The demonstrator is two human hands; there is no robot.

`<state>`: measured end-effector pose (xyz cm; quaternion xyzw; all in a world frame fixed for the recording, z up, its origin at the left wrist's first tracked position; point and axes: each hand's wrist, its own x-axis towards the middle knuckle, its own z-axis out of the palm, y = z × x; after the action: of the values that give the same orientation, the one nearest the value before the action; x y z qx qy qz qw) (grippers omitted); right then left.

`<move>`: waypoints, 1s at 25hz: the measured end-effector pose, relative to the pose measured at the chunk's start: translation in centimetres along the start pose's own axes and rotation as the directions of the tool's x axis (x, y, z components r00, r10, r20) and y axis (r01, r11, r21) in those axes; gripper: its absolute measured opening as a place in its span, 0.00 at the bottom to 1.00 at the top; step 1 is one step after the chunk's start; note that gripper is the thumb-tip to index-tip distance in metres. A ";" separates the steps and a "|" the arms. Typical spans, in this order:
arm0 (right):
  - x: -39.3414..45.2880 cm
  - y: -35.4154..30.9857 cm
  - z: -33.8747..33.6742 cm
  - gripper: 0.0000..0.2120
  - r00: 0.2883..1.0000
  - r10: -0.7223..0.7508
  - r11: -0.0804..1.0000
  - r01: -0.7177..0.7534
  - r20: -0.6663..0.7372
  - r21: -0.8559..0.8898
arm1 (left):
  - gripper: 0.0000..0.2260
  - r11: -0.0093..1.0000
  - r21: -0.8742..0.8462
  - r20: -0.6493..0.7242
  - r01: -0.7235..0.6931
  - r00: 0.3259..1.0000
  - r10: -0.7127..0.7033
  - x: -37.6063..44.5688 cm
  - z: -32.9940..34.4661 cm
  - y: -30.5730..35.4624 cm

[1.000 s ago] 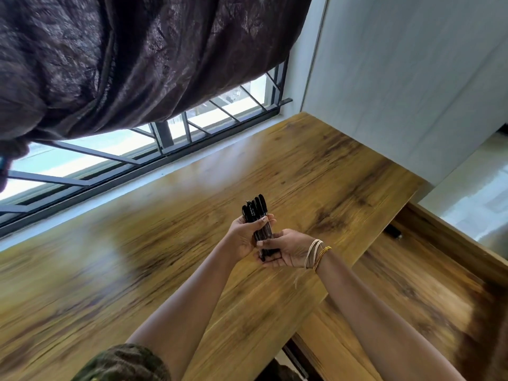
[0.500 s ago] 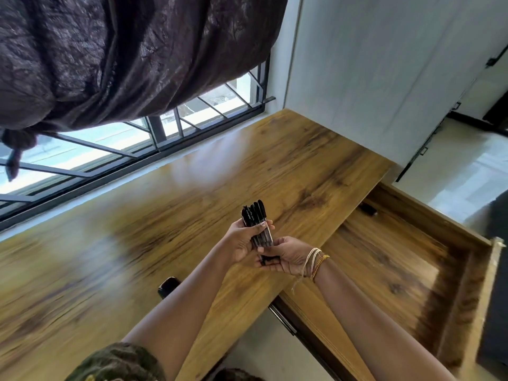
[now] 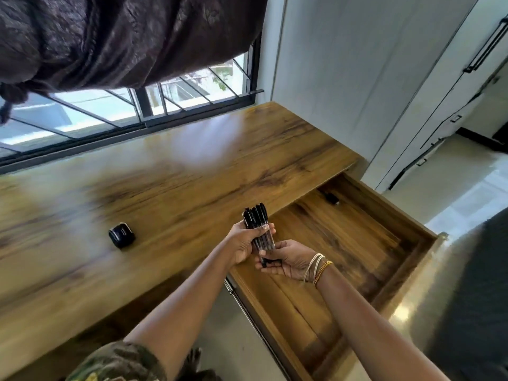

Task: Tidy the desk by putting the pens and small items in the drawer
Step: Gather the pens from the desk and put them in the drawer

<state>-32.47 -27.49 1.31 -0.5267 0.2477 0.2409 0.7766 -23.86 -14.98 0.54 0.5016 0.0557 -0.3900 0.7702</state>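
I hold a bundle of several black-capped pens (image 3: 258, 224) upright over the near left corner of the open wooden drawer (image 3: 343, 243). My left hand (image 3: 242, 244) wraps the clear barrels from the left. My right hand (image 3: 288, 259), with thin bangles on its wrist, cups the lower ends from the right. A small black case (image 3: 121, 234) lies on the wooden desk (image 3: 178, 188), left of my hands. A small black item (image 3: 331, 198) sits in the drawer's far corner.
The drawer stands pulled out to the right of the desk, its front panel (image 3: 412, 292) at the right. A barred window (image 3: 154, 105) and a dark curtain (image 3: 123, 37) run along the desk's far side. White cabinets (image 3: 384, 78) rise at the right.
The view has swung right and down, so the whole open drawer and the black case on the desk now show. Both hands have carried the pen bundle from over the desk to over the drawer.
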 end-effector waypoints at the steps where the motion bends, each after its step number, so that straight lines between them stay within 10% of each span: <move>1: -0.9 0.8 -1.1 0.07 1.000 0.016 1.000 -0.016 -0.004 -0.010 | 0.12 1.000 -0.011 -0.015 0.001 1.000 -0.002 -0.6 0.9 -1.6; 12: -3.5 4.8 -6.0 0.06 0.978 0.199 0.979 -0.196 0.060 -0.051 | 0.17 1.000 -0.010 -0.290 0.024 0.957 -0.026 -2.7 3.6 -9.2; 16: -0.7 5.8 -5.9 0.04 0.974 0.227 0.974 -0.227 -0.011 -0.015 | 0.25 0.943 0.333 -0.457 0.020 0.878 0.143 -3.4 1.5 -8.6; 21: 3.7 7.5 -4.9 0.05 0.951 0.272 0.953 -0.288 -0.144 -0.099 | 0.15 0.475 0.880 -0.323 -0.014 0.716 0.619 -5.6 -2.4 -8.5; 25: 6.6 6.8 -3.7 0.07 0.953 0.237 0.950 -0.268 -0.186 -0.161 | 0.24 -0.005 0.997 -0.050 0.072 0.736 0.675 -5.7 -5.1 -7.5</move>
<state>-32.27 -27.94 -8.84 -0.5783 0.3532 0.3160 0.6641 -31.11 -9.13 -4.72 0.9624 -0.1269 0.0295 0.2384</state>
